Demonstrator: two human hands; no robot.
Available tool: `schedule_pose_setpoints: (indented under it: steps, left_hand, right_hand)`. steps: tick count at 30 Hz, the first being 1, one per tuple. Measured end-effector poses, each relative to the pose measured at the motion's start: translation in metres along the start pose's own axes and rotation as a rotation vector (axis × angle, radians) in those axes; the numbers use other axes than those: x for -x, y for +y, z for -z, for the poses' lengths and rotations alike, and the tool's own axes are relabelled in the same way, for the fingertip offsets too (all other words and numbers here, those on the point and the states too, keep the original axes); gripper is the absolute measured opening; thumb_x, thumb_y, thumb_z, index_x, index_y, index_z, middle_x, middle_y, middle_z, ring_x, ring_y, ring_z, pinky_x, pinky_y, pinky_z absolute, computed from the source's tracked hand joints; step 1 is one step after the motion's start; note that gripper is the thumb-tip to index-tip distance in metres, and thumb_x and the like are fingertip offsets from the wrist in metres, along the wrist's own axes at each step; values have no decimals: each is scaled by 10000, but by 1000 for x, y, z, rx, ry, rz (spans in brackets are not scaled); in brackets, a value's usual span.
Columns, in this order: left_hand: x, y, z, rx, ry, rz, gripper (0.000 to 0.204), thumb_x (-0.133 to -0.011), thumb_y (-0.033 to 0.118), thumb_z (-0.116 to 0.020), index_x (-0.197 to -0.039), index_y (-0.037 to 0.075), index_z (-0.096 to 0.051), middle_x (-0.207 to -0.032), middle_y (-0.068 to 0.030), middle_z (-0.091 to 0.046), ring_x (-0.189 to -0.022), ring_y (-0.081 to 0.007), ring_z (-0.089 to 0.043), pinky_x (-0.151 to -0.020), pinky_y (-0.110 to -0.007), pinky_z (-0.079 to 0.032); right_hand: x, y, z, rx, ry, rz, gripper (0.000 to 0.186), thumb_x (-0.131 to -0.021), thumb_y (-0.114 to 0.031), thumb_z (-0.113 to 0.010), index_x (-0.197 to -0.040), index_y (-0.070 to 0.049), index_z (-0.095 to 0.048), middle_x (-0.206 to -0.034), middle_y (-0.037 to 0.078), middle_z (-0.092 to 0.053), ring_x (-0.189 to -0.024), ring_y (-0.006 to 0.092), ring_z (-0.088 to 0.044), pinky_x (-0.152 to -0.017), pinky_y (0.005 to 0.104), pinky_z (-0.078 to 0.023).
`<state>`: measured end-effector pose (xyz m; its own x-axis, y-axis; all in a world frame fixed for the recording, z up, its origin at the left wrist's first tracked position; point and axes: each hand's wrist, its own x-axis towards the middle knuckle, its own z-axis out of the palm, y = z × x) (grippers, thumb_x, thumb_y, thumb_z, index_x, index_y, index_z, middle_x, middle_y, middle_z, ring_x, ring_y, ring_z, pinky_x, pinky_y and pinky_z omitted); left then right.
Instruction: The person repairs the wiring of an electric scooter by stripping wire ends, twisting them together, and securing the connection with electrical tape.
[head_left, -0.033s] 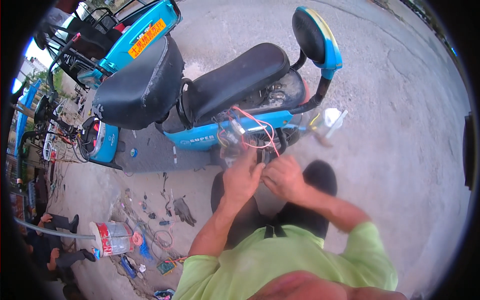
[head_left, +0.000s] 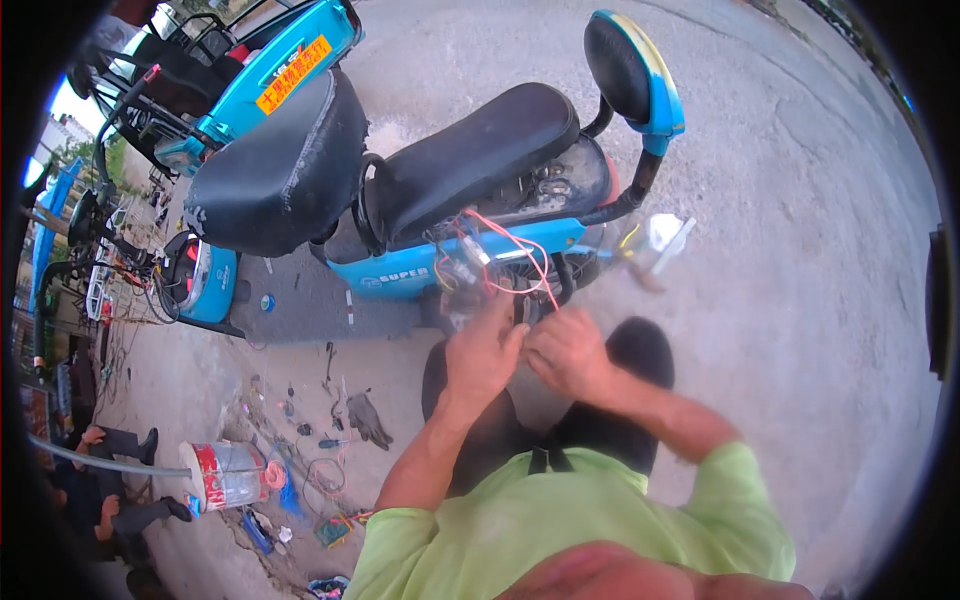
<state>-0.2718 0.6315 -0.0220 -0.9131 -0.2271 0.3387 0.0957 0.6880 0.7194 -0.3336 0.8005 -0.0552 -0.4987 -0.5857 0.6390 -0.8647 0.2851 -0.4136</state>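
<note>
My left hand [head_left: 485, 352] and my right hand [head_left: 568, 350] meet in front of me, low at the side of a blue electric scooter [head_left: 400, 277]. A pinkish-red wire [head_left: 535, 248] loops out from under the scooter's seat [head_left: 490, 150] and runs down into my right hand's closed fingers. My left fingers are also closed, with wire ends close by; what they pinch is hidden. Beside them, a cluster of connectors and thin wires [head_left: 468, 255] hangs from the scooter's side.
A worn black front seat [head_left: 285, 165] and a padded backrest [head_left: 618, 72] rise from the scooter. On the ground at left lie a dark glove [head_left: 368, 420], a red-and-white bucket [head_left: 228, 475], a green meter [head_left: 333, 531] and scattered small parts. Another person's legs [head_left: 130, 448] show farther left.
</note>
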Motion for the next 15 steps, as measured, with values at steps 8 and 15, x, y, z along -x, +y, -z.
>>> schedule_pose_setpoints:
  steps: [8, 15]
  left_hand:
    - [1, -5, 4, 30, -8, -72, 216, -847, 24, -769, -1054, 29, -709, -966, -127, -705, -787, -268, -689, -622, -358, -553]
    - [2, -14, 24, 6, -283, -195, 142, -881, 24, -683, -1022, 24, -698, -1070, -136, -688, -981, -352, -690, -803, -419, -569]
  right_hand:
    - [1, -3, 0, -39, -13, 10, 183, -758, -125, -788, -923, -113, -711, -910, 27, -693, -833, 237, -671, -778, 389, -492]
    - [-4, -9, 10, -34, -22, -11, 181, -751, -94, -789, -913, -117, -712, -957, 20, -707, -869, 237, -670, -791, 390, -483]
